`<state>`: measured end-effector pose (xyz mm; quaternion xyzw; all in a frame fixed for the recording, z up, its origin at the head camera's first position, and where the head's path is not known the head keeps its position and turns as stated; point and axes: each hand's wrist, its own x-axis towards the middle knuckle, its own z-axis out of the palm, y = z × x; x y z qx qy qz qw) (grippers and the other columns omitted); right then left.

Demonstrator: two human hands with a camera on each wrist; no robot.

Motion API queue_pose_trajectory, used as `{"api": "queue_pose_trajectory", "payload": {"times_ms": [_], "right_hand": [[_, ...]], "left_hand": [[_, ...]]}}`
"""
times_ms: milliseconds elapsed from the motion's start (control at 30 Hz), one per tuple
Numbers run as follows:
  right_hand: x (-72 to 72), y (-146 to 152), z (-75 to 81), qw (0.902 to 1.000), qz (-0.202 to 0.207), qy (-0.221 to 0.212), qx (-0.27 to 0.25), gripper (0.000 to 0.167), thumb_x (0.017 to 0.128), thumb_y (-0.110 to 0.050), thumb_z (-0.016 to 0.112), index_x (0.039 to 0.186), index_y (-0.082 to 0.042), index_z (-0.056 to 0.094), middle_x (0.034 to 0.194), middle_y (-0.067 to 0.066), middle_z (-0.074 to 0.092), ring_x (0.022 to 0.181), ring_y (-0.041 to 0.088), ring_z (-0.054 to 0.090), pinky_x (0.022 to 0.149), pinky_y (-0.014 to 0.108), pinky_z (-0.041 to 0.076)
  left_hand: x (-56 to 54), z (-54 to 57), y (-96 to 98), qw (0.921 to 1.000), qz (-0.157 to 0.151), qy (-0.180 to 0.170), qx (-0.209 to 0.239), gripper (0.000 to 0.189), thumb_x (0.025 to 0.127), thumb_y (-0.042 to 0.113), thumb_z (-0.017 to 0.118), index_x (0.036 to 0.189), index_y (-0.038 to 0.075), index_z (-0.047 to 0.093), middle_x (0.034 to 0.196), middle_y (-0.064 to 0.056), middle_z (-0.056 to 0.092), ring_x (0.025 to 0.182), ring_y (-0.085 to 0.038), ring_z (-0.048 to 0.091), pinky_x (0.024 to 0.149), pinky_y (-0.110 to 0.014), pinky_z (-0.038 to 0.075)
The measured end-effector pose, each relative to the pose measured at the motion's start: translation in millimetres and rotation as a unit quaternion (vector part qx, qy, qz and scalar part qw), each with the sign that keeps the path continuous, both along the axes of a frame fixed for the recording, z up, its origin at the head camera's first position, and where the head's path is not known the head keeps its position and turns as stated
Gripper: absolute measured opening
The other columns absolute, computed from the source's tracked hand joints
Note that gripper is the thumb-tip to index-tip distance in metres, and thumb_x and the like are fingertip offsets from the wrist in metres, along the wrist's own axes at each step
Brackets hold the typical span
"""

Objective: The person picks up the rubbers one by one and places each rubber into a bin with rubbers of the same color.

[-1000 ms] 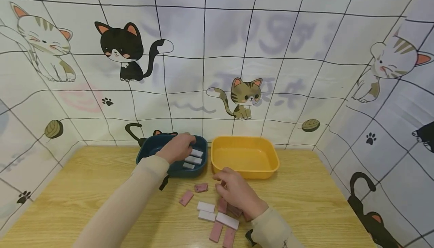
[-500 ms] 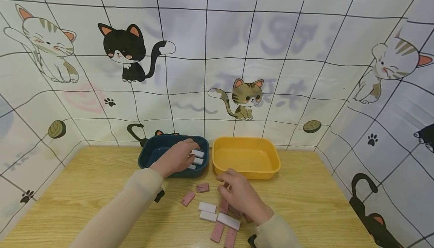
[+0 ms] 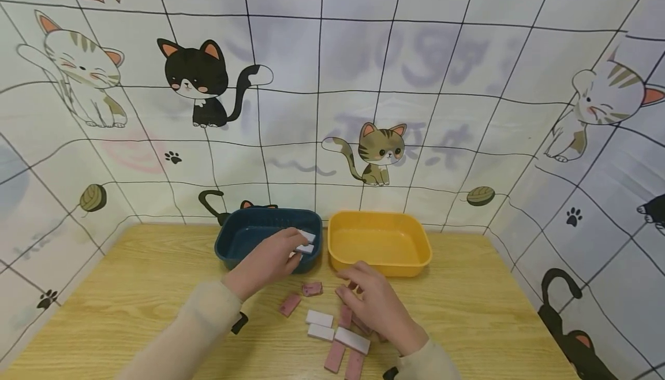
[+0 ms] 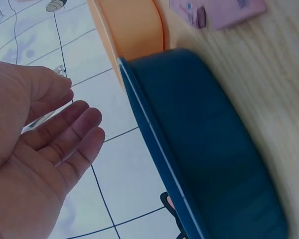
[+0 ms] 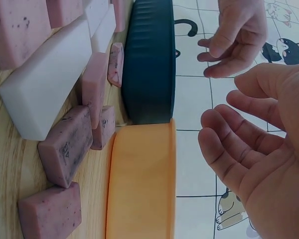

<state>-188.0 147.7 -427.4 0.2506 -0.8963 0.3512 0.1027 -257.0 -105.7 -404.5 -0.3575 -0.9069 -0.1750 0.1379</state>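
Note:
My left hand point(image 3: 267, 264) hovers over the front right part of the dark blue bin point(image 3: 234, 248), above white blocks point(image 3: 304, 249) lying inside. In the left wrist view its fingers point(image 4: 72, 129) are loosely bent and nothing shows between them. My right hand point(image 3: 378, 305) hangs over the loose blocks, just in front of the yellow bin point(image 3: 381, 263), its fingers relaxed with nothing held. Beneath and around it lie speckled pink blocks point(image 5: 65, 144) and a long white block point(image 5: 50, 82). The hand partly covers some pink blocks in the head view.
Two white blocks point(image 3: 319, 317) and two pink blocks point(image 3: 290, 305) lie left of the right hand on the wooden table point(image 3: 130, 287). Both bins stand side by side at the back, near a cat-printed wall covering point(image 3: 291, 114).
My left hand has drawn back toward the front of the blue bin, away from the white blocks' far end. The right hand has hardly moved.

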Motion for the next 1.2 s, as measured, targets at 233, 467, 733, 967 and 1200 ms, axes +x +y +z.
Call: {"api": "queue_pose_trajectory", "payload": {"times_ms": [233, 467, 733, 967, 1200], "right_hand": [[3.1, 2, -2.0, 0.9995, 0.005, 0.027, -0.016, 0.022, 0.093, -0.01, 0.076, 0.114, -0.009, 0.075, 0.106, 0.002, 0.069, 0.084, 0.008, 0.062, 0.07, 0.032, 0.059], [7.1, 3, -2.3, 0.9988, 0.002, 0.043, -0.024, 0.019, 0.094, -0.014, 0.075, 0.113, -0.01, 0.076, 0.105, -0.001, 0.068, 0.083, 0.006, 0.062, 0.069, 0.031, 0.058], [11.7, 2, -4.6, 0.9986, 0.007, 0.04, -0.034, 0.014, 0.098, -0.014, 0.072, 0.11, -0.01, 0.076, 0.1, 0.001, 0.068, 0.083, 0.004, 0.061, 0.068, 0.03, 0.058], [15.9, -1, -8.2, 0.998, 0.026, 0.033, -0.047, 0.018, 0.094, -0.001, 0.071, 0.108, -0.012, 0.074, 0.099, 0.002, 0.068, 0.082, 0.004, 0.062, 0.068, 0.027, 0.058], [17.8, -3, -12.9, 0.9967, 0.047, 0.045, -0.05, 0.022, 0.089, 0.003, 0.072, 0.107, -0.009, 0.074, 0.101, 0.005, 0.068, 0.082, 0.009, 0.063, 0.068, 0.026, 0.057]], "left_hand": [[15.1, -9.7, 3.4, 0.9997, -0.017, 0.013, 0.006, 0.023, 0.09, 0.003, 0.076, 0.112, 0.005, 0.071, 0.113, -0.008, 0.068, 0.102, -0.021, 0.067, 0.087, -0.037, 0.058], [28.6, -15.4, 8.1, 0.9998, -0.015, -0.016, 0.001, 0.023, 0.092, 0.005, 0.074, 0.115, 0.009, 0.07, 0.114, -0.004, 0.066, 0.101, -0.016, 0.064, 0.087, -0.035, 0.057], [39.9, -25.3, 6.8, 0.9975, -0.003, -0.07, 0.005, 0.023, 0.094, 0.01, 0.073, 0.117, 0.009, 0.071, 0.111, -0.003, 0.066, 0.098, -0.017, 0.063, 0.088, -0.037, 0.056], [46.4, -37.9, 7.2, 0.9975, -0.007, -0.07, -0.011, 0.024, 0.094, 0.009, 0.072, 0.117, 0.005, 0.071, 0.113, -0.004, 0.067, 0.099, -0.015, 0.064, 0.087, -0.035, 0.058], [52.5, -44.2, 7.2, 0.9959, -0.019, -0.088, -0.006, 0.036, 0.091, 0.005, 0.072, 0.127, 0.006, 0.072, 0.113, -0.004, 0.068, 0.092, -0.01, 0.061, 0.081, -0.03, 0.057]]}}
